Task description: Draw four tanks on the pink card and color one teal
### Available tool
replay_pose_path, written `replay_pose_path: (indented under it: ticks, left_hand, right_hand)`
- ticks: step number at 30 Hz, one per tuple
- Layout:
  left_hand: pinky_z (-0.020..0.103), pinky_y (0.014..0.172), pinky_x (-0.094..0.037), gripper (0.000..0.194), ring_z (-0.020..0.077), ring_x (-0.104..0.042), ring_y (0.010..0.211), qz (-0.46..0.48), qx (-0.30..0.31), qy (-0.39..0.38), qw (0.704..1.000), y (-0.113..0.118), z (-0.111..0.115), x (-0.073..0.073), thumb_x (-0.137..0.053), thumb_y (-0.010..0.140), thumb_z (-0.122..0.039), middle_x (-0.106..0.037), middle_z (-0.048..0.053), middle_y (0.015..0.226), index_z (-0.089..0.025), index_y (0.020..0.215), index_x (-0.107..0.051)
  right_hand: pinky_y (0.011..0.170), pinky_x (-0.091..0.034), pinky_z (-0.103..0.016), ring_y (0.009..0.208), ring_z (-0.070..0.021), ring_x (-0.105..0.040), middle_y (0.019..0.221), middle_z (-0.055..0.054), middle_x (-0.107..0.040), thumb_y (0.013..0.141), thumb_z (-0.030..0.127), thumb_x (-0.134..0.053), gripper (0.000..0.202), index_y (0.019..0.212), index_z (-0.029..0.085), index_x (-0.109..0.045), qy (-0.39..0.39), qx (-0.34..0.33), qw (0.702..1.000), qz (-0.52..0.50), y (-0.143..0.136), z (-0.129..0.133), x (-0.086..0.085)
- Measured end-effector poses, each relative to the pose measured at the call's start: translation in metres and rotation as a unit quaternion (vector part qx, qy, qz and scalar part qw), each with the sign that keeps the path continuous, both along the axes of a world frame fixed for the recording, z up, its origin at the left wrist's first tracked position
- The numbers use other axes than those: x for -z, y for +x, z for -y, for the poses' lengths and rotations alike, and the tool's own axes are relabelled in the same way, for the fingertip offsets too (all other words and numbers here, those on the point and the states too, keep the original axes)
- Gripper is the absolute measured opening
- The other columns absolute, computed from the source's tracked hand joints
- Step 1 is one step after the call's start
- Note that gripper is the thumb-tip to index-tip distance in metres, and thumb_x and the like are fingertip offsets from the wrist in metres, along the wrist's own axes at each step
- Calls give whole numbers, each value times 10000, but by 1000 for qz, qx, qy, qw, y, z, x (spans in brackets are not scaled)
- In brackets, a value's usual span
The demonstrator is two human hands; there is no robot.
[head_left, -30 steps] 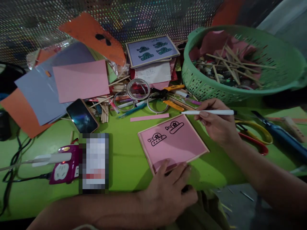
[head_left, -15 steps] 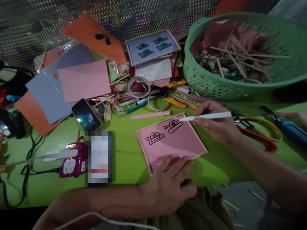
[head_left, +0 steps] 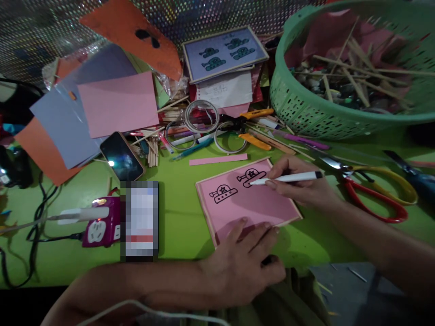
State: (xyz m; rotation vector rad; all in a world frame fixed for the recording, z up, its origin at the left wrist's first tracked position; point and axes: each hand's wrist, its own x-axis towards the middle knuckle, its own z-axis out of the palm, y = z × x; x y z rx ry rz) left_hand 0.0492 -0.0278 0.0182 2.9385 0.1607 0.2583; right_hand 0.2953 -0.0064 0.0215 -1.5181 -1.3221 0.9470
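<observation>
White marker (head_left: 302, 176), pinched in right hand (head_left: 311, 194), points leftward over pink card (head_left: 249, 208), left hand (head_left: 239, 267) spread at its near edge.

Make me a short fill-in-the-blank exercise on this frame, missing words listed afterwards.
The right hand holds a black-ended marker with a ____ barrel. The left hand rests on a pink, wood-edged card bearing ____ black tank drawings. Scissors with one yellow handle and one ____ handle lie beyond the card's right side.

Missing words: white; two; red
</observation>
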Motion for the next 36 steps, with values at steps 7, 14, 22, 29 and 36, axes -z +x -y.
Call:
replay_pose_path:
  ticks: [7, 14, 22, 29, 36]
  left_hand:
    - [534, 1134, -320, 216, 307, -522, 1383, 23, -11, -5, 1000, 0, 3, 5, -653, 943, -337, -610, 137, 1480, -259, 1141, -620]
    - [543, 1117, -330, 207, 313, -526, 1377, 0, 3, -13, 1000, 0, 0, 1, -630, 957, -338, -599, 147, 1490, -256, 1147, -620]
    - [535, 1118, -332, 212, 305, -524, 1381, -5, 1, -6, 1000, 1, 0, 0, -644, 958, -356, -598, 139, 1495, -262, 1147, -626]
    - [539, 1126, -314, 199, 311, -523, 1378, 1, -1, -3, 1000, 0, 1, 2, -611, 975, -342, -596, 140, 1495, -266, 1159, -631]
    - [545, 1121, -337, 199, 316, -533, 1371, 3, 0, -10, 1000, 0, 1, 2, -647, 957, -352, -604, 143, 1486, -261, 1134, -629]
  right_hand:
    - [514, -419, -262, 573, -142, -561, 665, -2, -651, 741, 178, -733, 137, 715, 232, -610, 18, 2, 999, 38, -1, -1, -2]
    - [489, -403, -261, 533, -136, -532, 632, 9, -635, 758, 198, -731, 138, 707, 239, -609, 27, -2, 998, 52, -2, -1, -1]
    - [497, -396, -283, 535, -152, -539, 644, 1, -647, 764, 282, -789, 182, 718, 250, -616, 29, 8, 998, 61, 0, 0, 3]
    - [477, -390, -275, 520, -147, -526, 625, 7, -641, 764, 270, -785, 177, 711, 255, -617, 19, -4, 998, 67, 2, 0, 2]
    - [500, -406, -284, 546, -150, -544, 650, 10, -647, 751, 252, -796, 173, 718, 256, -627, 20, 5, 999, 39, 0, 0, 3]
